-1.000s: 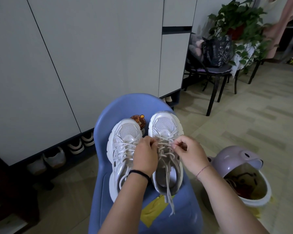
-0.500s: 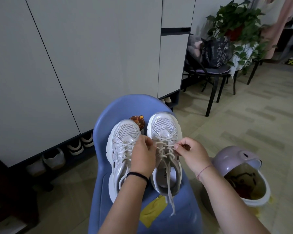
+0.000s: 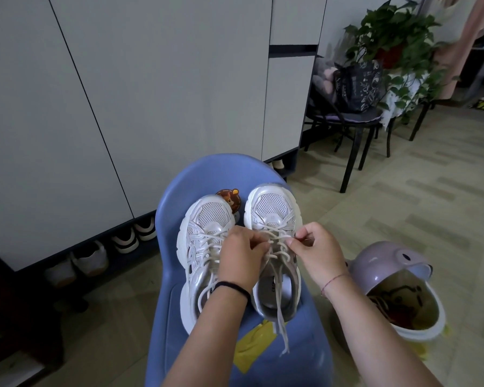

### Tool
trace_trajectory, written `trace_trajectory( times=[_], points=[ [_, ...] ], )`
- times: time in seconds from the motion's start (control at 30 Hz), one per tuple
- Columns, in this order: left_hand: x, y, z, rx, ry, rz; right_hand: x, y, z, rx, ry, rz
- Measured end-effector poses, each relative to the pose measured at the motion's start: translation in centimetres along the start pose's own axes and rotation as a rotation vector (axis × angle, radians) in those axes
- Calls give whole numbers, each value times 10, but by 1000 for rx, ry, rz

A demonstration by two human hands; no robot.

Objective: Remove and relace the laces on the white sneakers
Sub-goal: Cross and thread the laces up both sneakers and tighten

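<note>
Two white sneakers stand side by side, toes away from me, on a blue plastic chair (image 3: 207, 174). The left sneaker (image 3: 204, 227) is laced. Over the right sneaker (image 3: 271, 208) both hands work the white lace (image 3: 280, 311), whose loose ends trail down over the heel onto the seat. My left hand (image 3: 242, 255) pinches the lace at the left eyelets. On the right side, my right hand (image 3: 316, 250) pinches a strand between thumb and forefinger. The crossings under the hands are partly hidden.
A lilac-lidded bin (image 3: 397, 291) stands open on the floor at the right. Behind are grey cabinet doors (image 3: 151, 93) with shoes (image 3: 129, 238) underneath, a black chair (image 3: 352, 118) holding a dark bag, and a leafy plant (image 3: 394, 32). Yellow tape (image 3: 252, 344) marks the seat.
Both hands stay on the right sneaker's lace; the right hand has drawn slightly outward to the right, pulling its strand. The sneakers have not moved.
</note>
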State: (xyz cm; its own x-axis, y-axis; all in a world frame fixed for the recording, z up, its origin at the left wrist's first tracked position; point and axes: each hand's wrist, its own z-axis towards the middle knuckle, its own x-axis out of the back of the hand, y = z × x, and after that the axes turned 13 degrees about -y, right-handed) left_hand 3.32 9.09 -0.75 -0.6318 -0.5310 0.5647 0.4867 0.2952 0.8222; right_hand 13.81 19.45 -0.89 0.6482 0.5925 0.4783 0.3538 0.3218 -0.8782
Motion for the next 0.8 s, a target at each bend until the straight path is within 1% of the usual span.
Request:
trace_trajectory(
  times=[0.1,0.17,0.23,0.37,0.5,0.57,0.67,0.8],
  points=[
    [-3,-2,2,26,-4,55,-2,-3,-1,65,8,-96],
    [-3,-2,2,37,-18,63,-3,-6,-1,145,0,-202],
    [-3,-3,2,47,-36,60,-5,-9,0,179,-2,-300],
    [0,-4,1,70,-72,20,-9,-15,2,127,-9,-407],
    [2,-3,0,89,-103,-11,-9,-19,2,102,-66,-489],
    [2,-2,-1,82,-113,-6,-8,-17,2,92,-102,-474],
    [1,0,-1,56,-111,44,-3,-10,1,44,-134,-371],
    [-1,-2,2,58,-14,12,4,2,2,-32,-125,-224]
  ],
)
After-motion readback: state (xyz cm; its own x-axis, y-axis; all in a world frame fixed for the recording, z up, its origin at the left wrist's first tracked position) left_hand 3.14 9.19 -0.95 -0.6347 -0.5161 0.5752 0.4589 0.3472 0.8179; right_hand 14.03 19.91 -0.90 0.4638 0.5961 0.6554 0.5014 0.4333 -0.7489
